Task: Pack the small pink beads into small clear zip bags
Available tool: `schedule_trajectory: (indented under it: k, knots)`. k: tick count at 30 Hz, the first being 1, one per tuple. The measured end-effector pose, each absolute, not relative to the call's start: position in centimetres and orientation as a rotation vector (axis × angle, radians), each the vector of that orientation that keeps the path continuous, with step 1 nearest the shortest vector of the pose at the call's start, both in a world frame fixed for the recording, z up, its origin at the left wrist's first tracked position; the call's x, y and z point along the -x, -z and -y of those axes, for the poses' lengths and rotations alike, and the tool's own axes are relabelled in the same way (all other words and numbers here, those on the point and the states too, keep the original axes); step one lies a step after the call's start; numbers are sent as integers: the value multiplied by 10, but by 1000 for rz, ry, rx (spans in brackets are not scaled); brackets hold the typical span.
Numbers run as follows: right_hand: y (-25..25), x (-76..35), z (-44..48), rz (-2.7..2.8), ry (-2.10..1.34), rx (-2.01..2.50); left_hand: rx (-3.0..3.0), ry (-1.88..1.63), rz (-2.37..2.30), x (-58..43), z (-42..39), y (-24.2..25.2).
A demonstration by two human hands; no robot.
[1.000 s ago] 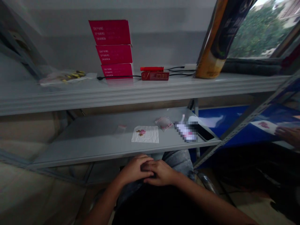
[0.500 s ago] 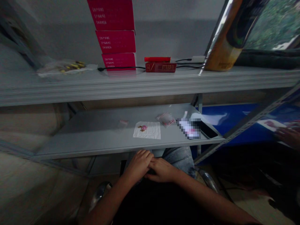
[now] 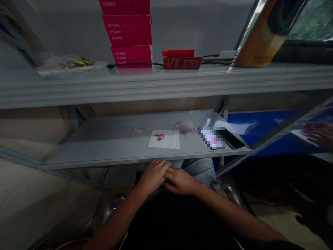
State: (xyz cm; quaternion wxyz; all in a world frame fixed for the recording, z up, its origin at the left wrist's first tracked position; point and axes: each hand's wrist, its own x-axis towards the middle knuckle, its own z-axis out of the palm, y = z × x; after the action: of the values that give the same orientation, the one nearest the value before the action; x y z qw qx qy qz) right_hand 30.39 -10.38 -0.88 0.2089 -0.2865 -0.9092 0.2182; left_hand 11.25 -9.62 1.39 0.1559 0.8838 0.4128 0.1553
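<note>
Below the front edge of the lower shelf, my left hand (image 3: 155, 175) and my right hand (image 3: 180, 180) rest together over my lap. The left fingers are folded over those of the right, and both hands look loosely closed. I see no object in them; some fingertips are hidden. Closest on the shelf is a white sheet (image 3: 170, 140), soft and creased, with a small pink and gold ornament (image 3: 160, 136) lying on it. Beside it sits a clear plastic bag (image 3: 186, 127) with small pink bits inside. A smaller clear bag (image 3: 138, 130) lies to the left.
Two phones lie at the right of the lower shelf (image 3: 104, 146), one a dark phone (image 3: 232, 139). Across the upper shelf (image 3: 130, 86) stand stacked pink boxes (image 3: 130, 30), a dark red box (image 3: 182, 63), cables and an orange bottle (image 3: 256, 48). Another person's hand (image 3: 318, 133) is at far right.
The view has tipped slightly downward, so the shelves and their things sit higher in the picture. My hands stay together over my lap.
</note>
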Motion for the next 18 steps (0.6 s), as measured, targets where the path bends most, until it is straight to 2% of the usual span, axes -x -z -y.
schedule_trajectory:
  k: [6, 11, 14, 18]
  knots:
    - [-25, -322, 87, 2306, -570, 715, -2217, -804, -1183, -85, 71, -38]
    - [-43, -332, 13, 2145, -540, 994, -1523, -1201, -1025, -77, 20, -53]
    - [-42, -326, -38, 2232, -447, 1199, -1123, -1256, -849, -87, -5, -50]
    - [-38, -314, -75, 2401, -343, 1324, -936, -1199, -761, -98, -15, -34]
